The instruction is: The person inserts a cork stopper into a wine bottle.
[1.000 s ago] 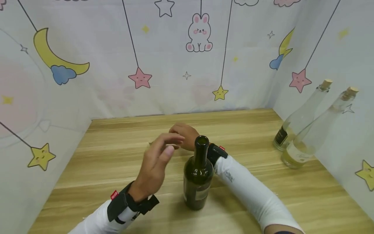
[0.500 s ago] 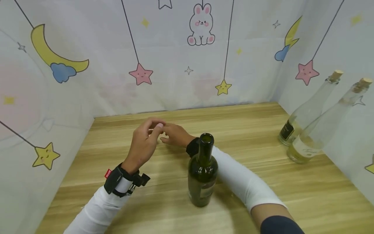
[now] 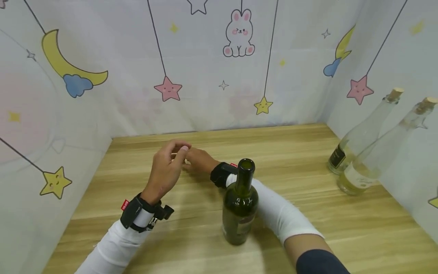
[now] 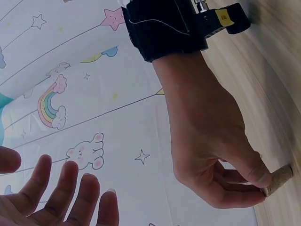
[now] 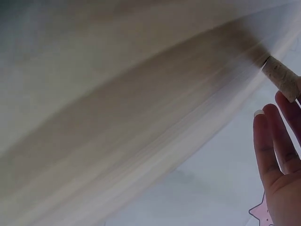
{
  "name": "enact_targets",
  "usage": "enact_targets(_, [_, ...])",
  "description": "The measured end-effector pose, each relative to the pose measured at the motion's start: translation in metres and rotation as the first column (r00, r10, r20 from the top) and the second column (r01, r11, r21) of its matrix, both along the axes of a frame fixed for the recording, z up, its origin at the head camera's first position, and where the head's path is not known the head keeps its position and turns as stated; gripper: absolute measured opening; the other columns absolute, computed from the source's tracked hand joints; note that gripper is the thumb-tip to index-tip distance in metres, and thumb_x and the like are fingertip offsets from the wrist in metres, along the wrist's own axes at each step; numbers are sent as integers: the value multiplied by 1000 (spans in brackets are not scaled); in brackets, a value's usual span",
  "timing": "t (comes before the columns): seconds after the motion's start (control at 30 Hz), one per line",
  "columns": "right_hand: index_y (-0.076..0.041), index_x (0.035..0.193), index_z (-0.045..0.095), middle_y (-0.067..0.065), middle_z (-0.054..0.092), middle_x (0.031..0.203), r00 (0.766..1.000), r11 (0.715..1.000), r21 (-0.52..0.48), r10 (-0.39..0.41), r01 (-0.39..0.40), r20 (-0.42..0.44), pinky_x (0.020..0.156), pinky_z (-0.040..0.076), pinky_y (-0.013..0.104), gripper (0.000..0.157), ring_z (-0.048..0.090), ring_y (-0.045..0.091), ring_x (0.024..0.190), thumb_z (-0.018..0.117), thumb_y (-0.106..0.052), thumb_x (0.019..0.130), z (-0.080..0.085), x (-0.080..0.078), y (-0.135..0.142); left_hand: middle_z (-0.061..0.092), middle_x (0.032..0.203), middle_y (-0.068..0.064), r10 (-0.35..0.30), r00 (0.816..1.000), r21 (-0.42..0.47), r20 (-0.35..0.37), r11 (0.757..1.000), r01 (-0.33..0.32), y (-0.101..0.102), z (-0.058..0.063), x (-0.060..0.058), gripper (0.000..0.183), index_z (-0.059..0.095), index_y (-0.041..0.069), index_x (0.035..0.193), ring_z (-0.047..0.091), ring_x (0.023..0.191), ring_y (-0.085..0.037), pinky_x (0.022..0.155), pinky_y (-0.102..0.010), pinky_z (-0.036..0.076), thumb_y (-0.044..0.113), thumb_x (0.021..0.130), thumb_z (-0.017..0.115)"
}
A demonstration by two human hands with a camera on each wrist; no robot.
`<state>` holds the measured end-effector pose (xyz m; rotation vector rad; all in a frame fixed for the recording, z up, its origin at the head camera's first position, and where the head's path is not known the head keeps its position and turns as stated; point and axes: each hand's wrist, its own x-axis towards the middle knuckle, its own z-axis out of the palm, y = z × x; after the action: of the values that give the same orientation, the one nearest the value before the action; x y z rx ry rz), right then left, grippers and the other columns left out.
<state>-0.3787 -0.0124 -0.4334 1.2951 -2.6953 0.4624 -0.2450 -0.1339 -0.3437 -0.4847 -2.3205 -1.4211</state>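
My right hand (image 3: 202, 161) reaches across to the left at the middle of the table. Between its thumb and a finger it pinches a small brown cork (image 4: 280, 181), close over the wood in the left wrist view. The cork (image 5: 281, 77) also shows at the right edge of the right wrist view. My left hand (image 3: 164, 173) is raised next to the right one, its fingers loosely bent. In the left wrist view its fingers (image 4: 70, 197) are spread and hold nothing. A dark green wine bottle (image 3: 240, 213) without a stopper stands upright in front of the right forearm.
Two clear glass bottles with corks stand at the table's right: one with a black label (image 3: 338, 156) and one with a white label (image 3: 359, 177). Patterned white cloth (image 3: 205, 110) walls the wooden table (image 3: 294, 152) at the back and sides.
My right hand has moved left across the table, past the green bottle. The left hand has drawn back a little to the left and up. The bottles still stand on the table.
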Motion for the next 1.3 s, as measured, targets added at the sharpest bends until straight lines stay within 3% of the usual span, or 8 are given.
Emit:
enact_targets(0.2, [-13, 100, 67, 7, 68, 99, 997, 997, -49, 59, -62, -52, 72, 52, 32, 8, 61, 17, 85, 71, -15, 93, 2, 11, 16, 67, 116, -13, -14, 1000, 3, 9, 1000, 14, 3, -5, 0, 26, 65, 5, 119, 62, 110, -31, 91, -55, 53, 20, 105, 49])
enact_targets(0.33, [-12, 93, 64, 11, 66, 91, 993, 992, -85, 89, -95, -78, 68, 49, 34, 8, 57, 20, 79, 72, -10, 92, 9, 20, 34, 66, 119, -13, -28, 999, -2, 19, 1000, 28, 5, -8, -2, 27, 65, 5, 119, 62, 111, -33, 91, -56, 52, 23, 106, 49])
enact_targets(0.57, [-10, 91, 70, 2, 70, 90, 995, 975, -208, 59, -75, -83, 81, 55, 33, 5, 64, 21, 90, 75, -9, 89, 24, 44, 78, 66, 120, -13, -53, 998, -14, 19, 998, 53, 14, -7, -2, 29, 65, 5, 120, 61, 112, -33, 93, -56, 51, 25, 106, 48])
enact_targets(0.7, [-7, 94, 71, 4, 70, 92, 993, 954, -290, 52, -81, -105, 81, 57, 34, 7, 64, 20, 89, 75, -6, 88, 33, 62, 107, 67, 118, -15, -66, 998, -11, 2, 998, 66, 19, -8, -3, 29, 65, 4, 119, 62, 111, -33, 93, -57, 51, 24, 106, 49])
enact_targets(0.87, [-6, 95, 70, 6, 69, 94, 993, 927, -362, 65, -98, -103, 77, 56, 39, 9, 63, 21, 90, 73, -2, 88, 54, 93, 136, 67, 117, -13, -64, 998, -2, -4, 998, 64, 24, -8, -3, 27, 66, 5, 118, 62, 110, -31, 95, -56, 51, 23, 106, 50])
enact_targets(1.03, [-8, 98, 69, 7, 68, 97, 985, 927, -357, 58, -113, -162, 73, 57, 39, 14, 63, 21, 93, 75, -3, 86, 81, 122, 156, 67, 117, -13, -79, 997, -6, -4, 997, 79, 26, -7, -2, 27, 65, 5, 118, 61, 111, -30, 95, -55, 50, 23, 106, 50])
enact_targets(1.3, [-5, 102, 71, 7, 71, 101, 979, 904, -409, 40, -120, -199, 82, 59, 39, 22, 66, 20, 97, 77, 3, 83, 127, 161, 183, 67, 118, -11, -114, 993, -6, 11, 993, 114, 32, -6, 3, 26, 65, 7, 118, 61, 111, -29, 96, -54, 50, 23, 106, 48])
